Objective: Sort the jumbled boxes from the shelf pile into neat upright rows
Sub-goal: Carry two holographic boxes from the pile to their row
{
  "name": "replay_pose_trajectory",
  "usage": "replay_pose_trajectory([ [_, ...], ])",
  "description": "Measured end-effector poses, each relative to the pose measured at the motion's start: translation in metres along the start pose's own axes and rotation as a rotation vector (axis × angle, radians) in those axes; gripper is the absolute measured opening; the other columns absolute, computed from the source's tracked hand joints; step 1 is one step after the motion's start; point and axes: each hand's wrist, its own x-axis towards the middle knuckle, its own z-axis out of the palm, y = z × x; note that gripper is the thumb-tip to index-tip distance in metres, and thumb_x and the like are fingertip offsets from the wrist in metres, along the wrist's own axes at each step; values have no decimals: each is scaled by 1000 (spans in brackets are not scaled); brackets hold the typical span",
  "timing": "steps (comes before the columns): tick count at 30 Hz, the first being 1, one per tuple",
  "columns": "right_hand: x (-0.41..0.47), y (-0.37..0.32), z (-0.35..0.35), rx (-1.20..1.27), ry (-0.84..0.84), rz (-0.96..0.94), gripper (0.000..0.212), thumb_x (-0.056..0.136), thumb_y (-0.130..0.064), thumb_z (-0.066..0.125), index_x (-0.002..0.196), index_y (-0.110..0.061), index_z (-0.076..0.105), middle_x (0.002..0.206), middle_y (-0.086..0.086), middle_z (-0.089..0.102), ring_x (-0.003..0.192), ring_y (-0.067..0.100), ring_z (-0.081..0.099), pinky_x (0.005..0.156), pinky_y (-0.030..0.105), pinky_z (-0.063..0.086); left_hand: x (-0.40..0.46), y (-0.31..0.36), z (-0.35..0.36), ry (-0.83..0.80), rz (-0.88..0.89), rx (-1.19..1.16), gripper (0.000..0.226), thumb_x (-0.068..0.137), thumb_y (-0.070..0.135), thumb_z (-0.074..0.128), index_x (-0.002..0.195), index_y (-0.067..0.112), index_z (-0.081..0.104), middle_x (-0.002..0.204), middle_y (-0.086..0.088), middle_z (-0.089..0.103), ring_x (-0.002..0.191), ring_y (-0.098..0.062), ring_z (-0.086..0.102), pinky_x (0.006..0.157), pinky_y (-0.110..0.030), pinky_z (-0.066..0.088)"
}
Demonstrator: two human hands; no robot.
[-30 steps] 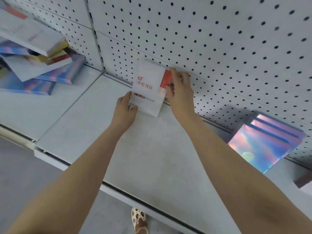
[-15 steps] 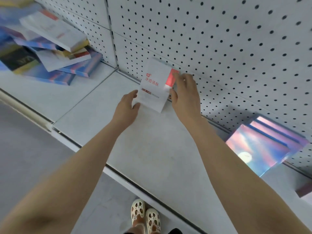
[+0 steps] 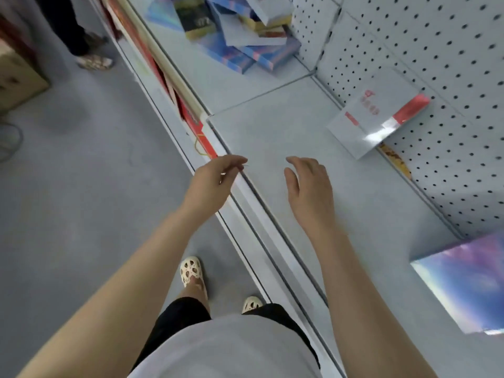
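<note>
A white box with red lettering and a red side (image 3: 373, 122) stands leaning against the pegboard back wall at the rear of the grey shelf (image 3: 286, 137). Both hands are away from it, near the shelf's front edge. My left hand (image 3: 211, 184) hovers over the front rail with loosely curled fingers and holds nothing. My right hand (image 3: 309, 189) hangs above the shelf with relaxed fingers, also empty. The jumbled pile of boxes (image 3: 237, 31) lies at the upper left of the shelf. An iridescent blue-pink box (image 3: 469, 285) leans at the far right.
The pegboard wall (image 3: 450, 64) closes the shelf's back. A lower shelf with red items (image 3: 191, 115) shows under the front rail. Another person's legs (image 3: 81, 36) and a cardboard box (image 3: 16, 77) stand on the grey floor at the upper left. My feet are below.
Both hands let go of the white box and drew back to the shelf's front edge. The box stays leaning on the pegboard. The view swung down and to the left.
</note>
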Motion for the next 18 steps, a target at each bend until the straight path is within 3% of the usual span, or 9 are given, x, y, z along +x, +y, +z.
replay_pose_trajectory([
  [3, 11, -45, 40, 28, -51, -60, 32, 100, -26, 46, 122, -11, 63, 118, 9, 64, 105, 29, 56, 93, 40, 45, -12, -40, -41, 64, -80, -29, 29, 98, 10, 50, 116, 26, 66, 104, 8, 70, 100, -1, 63, 86, -15, 48],
  [9, 51, -146, 137, 88, -178, -112, 30, 100, -27, 45, 121, -14, 62, 117, 8, 63, 104, 28, 55, 90, 40, 45, -4, -124, -152, 118, -148, 34, 26, 97, 13, 52, 116, 25, 65, 101, 14, 69, 97, -6, 65, 87, -24, 51],
  [18, 139, -280, 252, 104, -314, -171, 28, 101, -23, 48, 122, -10, 63, 118, 8, 64, 109, 27, 55, 93, 37, 41, 49, -212, -317, 226, -292, 89, 26, 96, 12, 53, 114, 25, 66, 100, 11, 70, 95, -6, 65, 82, -8, 45],
])
